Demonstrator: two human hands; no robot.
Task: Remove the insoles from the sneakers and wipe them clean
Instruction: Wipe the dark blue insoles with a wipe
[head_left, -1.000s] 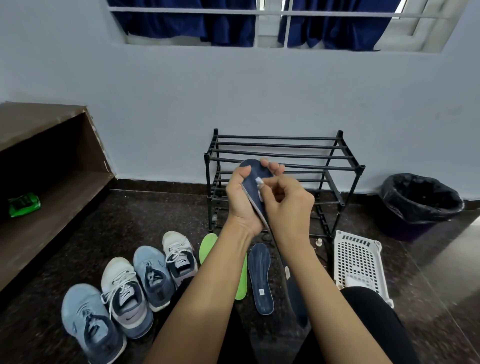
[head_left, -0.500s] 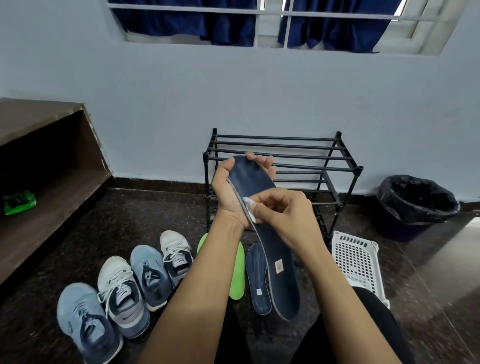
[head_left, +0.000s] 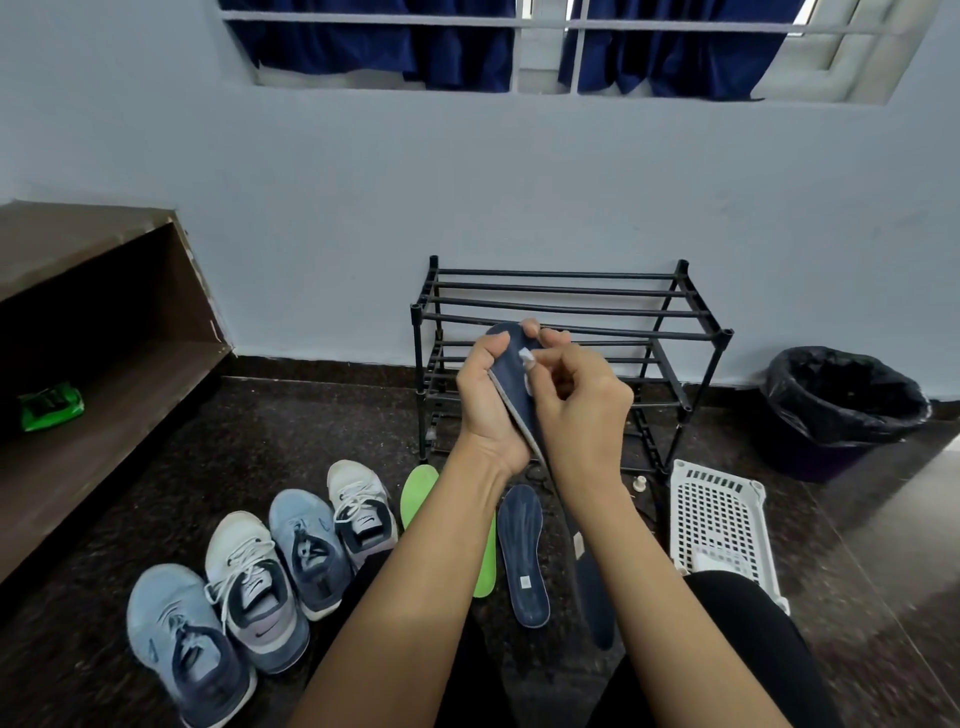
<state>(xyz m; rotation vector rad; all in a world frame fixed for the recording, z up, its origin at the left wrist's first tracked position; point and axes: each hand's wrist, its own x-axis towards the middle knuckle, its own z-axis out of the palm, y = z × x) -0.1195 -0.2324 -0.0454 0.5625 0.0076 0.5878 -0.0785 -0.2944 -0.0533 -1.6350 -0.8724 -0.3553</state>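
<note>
- Four sneakers (head_left: 254, 587) stood in a row on the dark floor at the left, openings up, parked clear of the work. Whether any still held an insole could not be told.
- One dark blue insole (head_left: 510, 361), the item in hand, was raised in front of the shoe rack (head_left: 561, 312). Its toe end was up, its heel hung down between the forearms, and it was turned nearly edge-on to the camera.
- Left hand (head_left: 485, 410): wrapped round the upper half from behind with the thumb on the near edge, apparently as backing so the soft sheet would not buckle.
- Right hand (head_left: 587, 410): fingertips pinched on a small white wipe (head_left: 525, 358), which was pressed to the insole's face close to the toe. The hands were close together, both on the one insole.
- Two further items lay flat on the floor, side by side: a green insole (head_left: 485, 561) and a second blue insole (head_left: 523, 556), likely set apart as finished or waiting.
- One white basket (head_left: 719, 525) lay at the right, with a black-lined bin (head_left: 847, 405) beyond it, presumably for spent wipes.
- Change against half a second before: the wipe had sat near mid-length, with the insole's face showing broadly. It had since travelled up to the toe, and the insole had turned edge-on. This pointed to a wiping stroke in progress.
</note>
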